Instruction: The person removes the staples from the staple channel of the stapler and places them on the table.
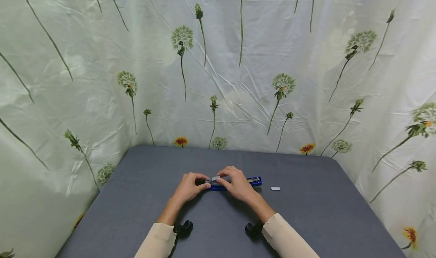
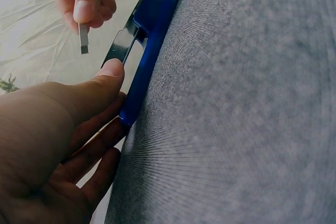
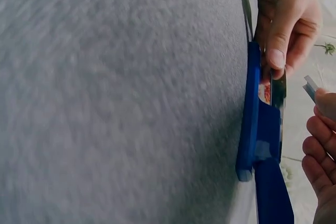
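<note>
A blue stapler (image 1: 255,181) lies on the grey table with its top swung back, baring the metal magazine (image 2: 119,44). My left hand (image 1: 188,186) pinches the stapler's left end between thumb and fingers. Just above the magazine, my right hand (image 1: 238,184) holds a short strip of staples (image 2: 83,40) between thumb and fingers. In the right wrist view that strip of staples (image 3: 310,86) is apart from the stapler. Part of the stapler's middle is hidden behind the right hand in the head view.
A second small strip, apparently staples (image 1: 275,188), lies to the right of the stapler. The grey table (image 1: 299,220) ends at a pale curtain (image 1: 218,80) printed with dandelions. Black wrist cameras (image 1: 184,229) sit on both wrists.
</note>
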The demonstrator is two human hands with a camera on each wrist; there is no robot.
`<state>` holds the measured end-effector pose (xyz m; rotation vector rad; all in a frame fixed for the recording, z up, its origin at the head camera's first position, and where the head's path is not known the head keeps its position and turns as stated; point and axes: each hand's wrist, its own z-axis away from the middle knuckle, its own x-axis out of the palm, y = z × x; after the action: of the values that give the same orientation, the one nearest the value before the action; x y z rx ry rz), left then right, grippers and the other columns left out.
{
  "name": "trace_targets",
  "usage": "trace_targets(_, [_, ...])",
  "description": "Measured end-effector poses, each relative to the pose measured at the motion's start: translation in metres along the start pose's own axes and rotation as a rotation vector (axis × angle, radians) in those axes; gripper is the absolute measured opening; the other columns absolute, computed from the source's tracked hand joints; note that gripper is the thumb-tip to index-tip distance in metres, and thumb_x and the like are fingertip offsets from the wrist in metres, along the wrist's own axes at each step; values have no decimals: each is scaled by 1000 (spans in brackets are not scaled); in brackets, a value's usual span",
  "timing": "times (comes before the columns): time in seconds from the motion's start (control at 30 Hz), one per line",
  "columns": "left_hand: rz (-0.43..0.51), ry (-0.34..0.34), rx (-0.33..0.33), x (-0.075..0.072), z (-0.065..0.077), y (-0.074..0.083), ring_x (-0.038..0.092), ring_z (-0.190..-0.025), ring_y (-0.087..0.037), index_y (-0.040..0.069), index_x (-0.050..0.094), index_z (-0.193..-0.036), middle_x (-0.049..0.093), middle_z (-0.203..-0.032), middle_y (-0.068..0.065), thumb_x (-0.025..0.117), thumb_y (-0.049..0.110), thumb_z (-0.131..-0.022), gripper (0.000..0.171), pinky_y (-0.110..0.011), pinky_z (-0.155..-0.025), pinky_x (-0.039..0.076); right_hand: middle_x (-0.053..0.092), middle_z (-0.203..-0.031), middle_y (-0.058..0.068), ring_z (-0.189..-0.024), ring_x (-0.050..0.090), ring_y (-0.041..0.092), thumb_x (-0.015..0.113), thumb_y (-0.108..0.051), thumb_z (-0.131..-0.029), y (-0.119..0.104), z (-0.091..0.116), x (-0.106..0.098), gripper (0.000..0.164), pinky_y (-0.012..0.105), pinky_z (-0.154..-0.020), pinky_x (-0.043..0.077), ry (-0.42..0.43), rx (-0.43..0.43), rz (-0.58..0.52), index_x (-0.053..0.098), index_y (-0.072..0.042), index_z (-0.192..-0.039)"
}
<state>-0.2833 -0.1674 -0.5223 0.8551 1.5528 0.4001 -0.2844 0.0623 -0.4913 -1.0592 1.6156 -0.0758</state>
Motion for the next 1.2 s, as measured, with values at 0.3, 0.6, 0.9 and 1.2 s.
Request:
trace_targets(0.3, [-13,-2,-8,1,0,1,71,-99,-16,26,81,-102,78,-102,6,81,32,-90,14,-46,-91,55,72,-105,-1,-103,67,18,75,-20,-95,6,3,-17,13,44,-90,55,31,-12,-3,77,-14,-107])
trace_targets(0.6, [-11,11,-12,2,-1,2,71,-103,-19,28,81,-102,78,-103,7,82,31,-89,13,-47,-94,54,72,-106,1,-102,68,25,76,-20,-94,16,13,-36,14,52,-91,55,67,21,-19,77,-14,-107])
trace_targets(0.9, [5,12,-30,0,0,2,70,-111,-23,30,81,-102,78,-105,9,82,31,-89,13,-49,-98,53,73,-105,0,-101,67,28,77,-18,-94,30,22,-49,14,53,-88,54,94,37,-31,78,-14,-107])
trace_targets(1.2, [27,18,-1,4,0,1,72,-99,-14,28,81,-100,78,-99,10,84,28,-87,13,-44,-92,55,74,-105,-1,-101,68,20,78,-19,-93,47,35,-65,15,54,-89,55,130,39,-12,78,-13,-107])
